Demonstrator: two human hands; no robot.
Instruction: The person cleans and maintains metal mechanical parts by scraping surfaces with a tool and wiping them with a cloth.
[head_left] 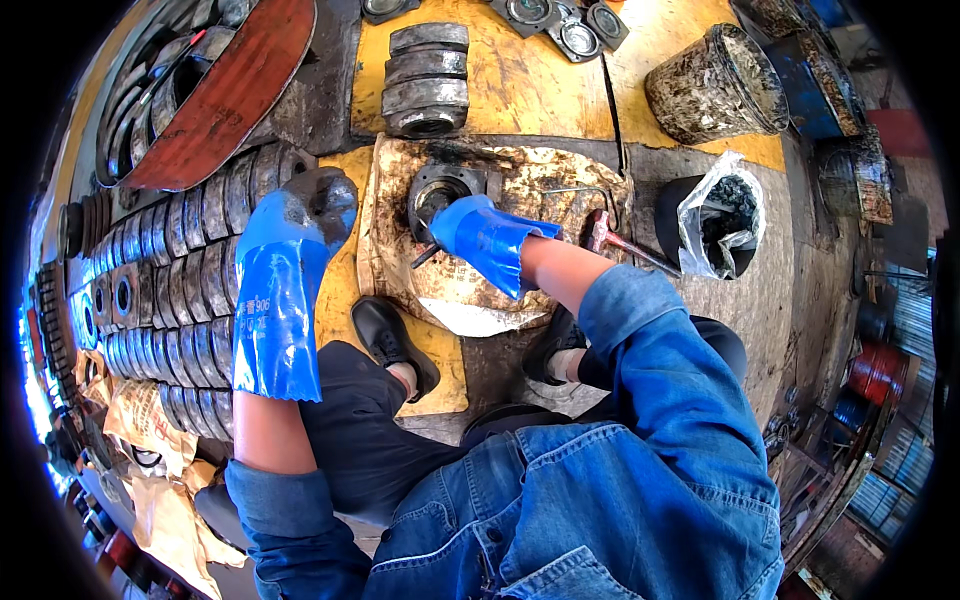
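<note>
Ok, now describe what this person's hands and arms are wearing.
The left hand and right hand wear shiny blue gloves with long, loose cuffs. The left glove has dark grime toward its far end and pale printing on its cuff. The jacket sleeves are blue denim, turned back, and stop short of the gloves.

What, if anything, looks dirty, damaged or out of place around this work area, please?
Mostly grime: the sack beneath the metal block is blotched with dark and brown stains, unlike its pale lower edge, and the bucket at upper right is crusted. The plastic liner of the dark bin is crumpled around its rim.
</note>
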